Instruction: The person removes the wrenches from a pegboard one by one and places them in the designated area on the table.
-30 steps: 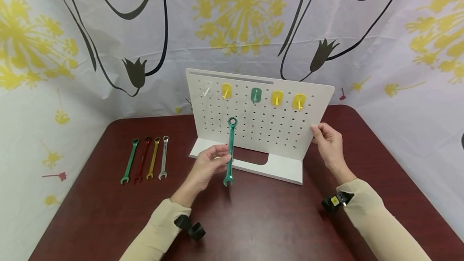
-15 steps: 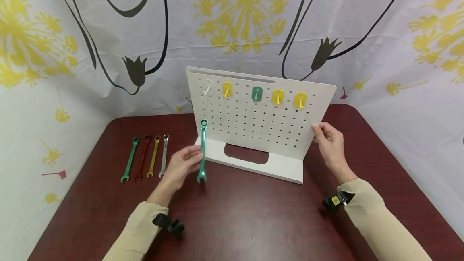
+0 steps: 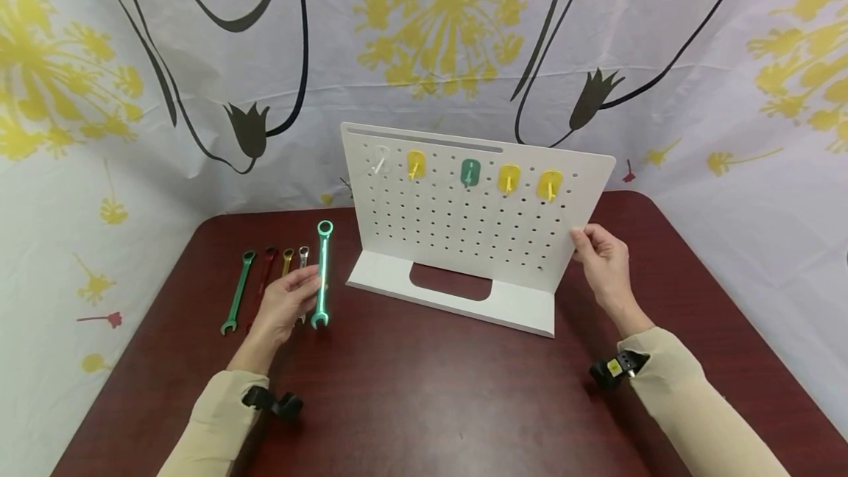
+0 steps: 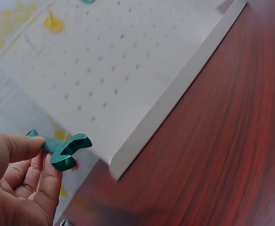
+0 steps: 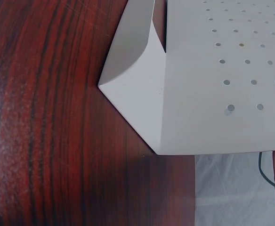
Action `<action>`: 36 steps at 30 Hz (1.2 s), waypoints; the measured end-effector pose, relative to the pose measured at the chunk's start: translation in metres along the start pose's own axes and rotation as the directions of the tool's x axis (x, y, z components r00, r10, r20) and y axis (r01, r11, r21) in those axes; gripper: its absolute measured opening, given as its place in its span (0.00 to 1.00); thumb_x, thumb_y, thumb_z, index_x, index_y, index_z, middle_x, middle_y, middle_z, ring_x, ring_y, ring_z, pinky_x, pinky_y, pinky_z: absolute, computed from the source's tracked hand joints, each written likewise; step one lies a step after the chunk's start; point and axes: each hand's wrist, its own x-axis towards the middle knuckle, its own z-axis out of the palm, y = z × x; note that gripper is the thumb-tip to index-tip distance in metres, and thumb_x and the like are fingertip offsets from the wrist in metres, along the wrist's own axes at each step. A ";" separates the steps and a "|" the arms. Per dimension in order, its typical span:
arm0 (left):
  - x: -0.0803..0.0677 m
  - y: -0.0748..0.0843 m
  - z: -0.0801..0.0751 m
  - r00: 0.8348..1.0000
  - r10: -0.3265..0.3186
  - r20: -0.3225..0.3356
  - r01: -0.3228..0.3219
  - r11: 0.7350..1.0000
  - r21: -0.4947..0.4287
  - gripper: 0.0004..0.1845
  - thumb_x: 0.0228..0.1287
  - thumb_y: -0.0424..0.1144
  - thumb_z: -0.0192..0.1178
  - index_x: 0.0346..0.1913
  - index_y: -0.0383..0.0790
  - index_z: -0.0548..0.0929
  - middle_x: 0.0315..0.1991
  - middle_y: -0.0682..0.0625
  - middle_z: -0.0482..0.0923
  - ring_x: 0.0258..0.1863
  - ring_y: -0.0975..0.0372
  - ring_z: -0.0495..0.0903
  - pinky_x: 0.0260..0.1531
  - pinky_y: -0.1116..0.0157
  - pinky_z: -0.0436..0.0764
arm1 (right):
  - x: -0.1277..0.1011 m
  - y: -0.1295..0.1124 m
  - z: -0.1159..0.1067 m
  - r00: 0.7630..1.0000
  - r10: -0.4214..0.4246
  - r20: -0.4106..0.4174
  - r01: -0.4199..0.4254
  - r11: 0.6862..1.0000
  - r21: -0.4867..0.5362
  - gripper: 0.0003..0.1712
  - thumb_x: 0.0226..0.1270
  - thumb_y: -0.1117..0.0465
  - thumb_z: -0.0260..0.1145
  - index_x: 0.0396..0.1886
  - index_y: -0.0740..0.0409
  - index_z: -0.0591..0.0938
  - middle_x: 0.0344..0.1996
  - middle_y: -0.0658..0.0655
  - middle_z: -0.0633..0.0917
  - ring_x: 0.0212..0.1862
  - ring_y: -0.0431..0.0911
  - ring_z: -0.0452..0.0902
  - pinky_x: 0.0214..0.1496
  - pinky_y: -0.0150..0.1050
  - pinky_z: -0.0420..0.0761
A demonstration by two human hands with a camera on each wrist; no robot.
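My left hand (image 3: 283,305) pinches a green combination wrench (image 3: 322,271) upright by its shank, ring end up and open end down. In the left wrist view the wrench's open end (image 4: 68,153) juts out past the thumb. My right hand (image 3: 603,263) grips the right edge of a white pegboard stand (image 3: 457,223), thumb on the front face. Only a sliver of that hand shows in the right wrist view, at the board's edge. Behind the left hand lie a silver wrench (image 3: 303,256) and a yellow wrench (image 3: 287,262), both partly hidden.
A red wrench (image 3: 266,271) and another green wrench (image 3: 238,291) lie on the dark red table (image 3: 464,403) at left. Along the pegboard's top sit a clear hook (image 3: 380,160), a green hook (image 3: 470,173) and several yellow hooks (image 3: 509,178). A patterned cloth (image 3: 424,35) hangs behind.
My left hand has carried the green wrench leftward, from in front of the pegboard to beside the row of wrenches. The right hand keeps its hold on the board's edge.
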 end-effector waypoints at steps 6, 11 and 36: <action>0.003 -0.002 -0.028 0.999 -0.009 -0.054 0.009 1.000 0.011 0.13 0.65 0.37 0.59 0.52 0.43 0.78 0.29 0.65 0.79 0.30 0.75 0.79 0.30 0.76 0.78 | -0.001 0.000 0.001 1.000 0.009 0.004 -0.009 1.000 -0.001 0.11 0.68 0.68 0.58 0.33 0.77 0.77 0.23 0.35 0.80 0.26 0.30 0.74 0.29 0.20 0.76; 0.003 0.000 -0.051 0.995 -0.024 -0.096 0.024 1.000 -0.005 0.05 0.64 0.40 0.60 0.41 0.55 0.80 0.29 0.66 0.79 0.28 0.75 0.77 0.28 0.77 0.78 | -0.001 -0.001 0.001 1.000 0.003 0.005 -0.003 1.000 -0.008 0.11 0.68 0.68 0.58 0.33 0.76 0.77 0.23 0.36 0.79 0.26 0.31 0.73 0.29 0.22 0.77; 0.014 -0.014 -0.133 0.957 -0.089 -0.276 0.095 0.995 0.006 0.12 0.62 0.38 0.62 0.26 0.62 0.83 0.24 0.67 0.80 0.26 0.76 0.77 0.25 0.76 0.77 | 0.007 0.027 -0.001 1.000 0.008 -0.005 -0.008 1.000 -0.030 0.13 0.68 0.62 0.59 0.35 0.72 0.78 0.28 0.32 0.81 0.30 0.30 0.75 0.32 0.21 0.79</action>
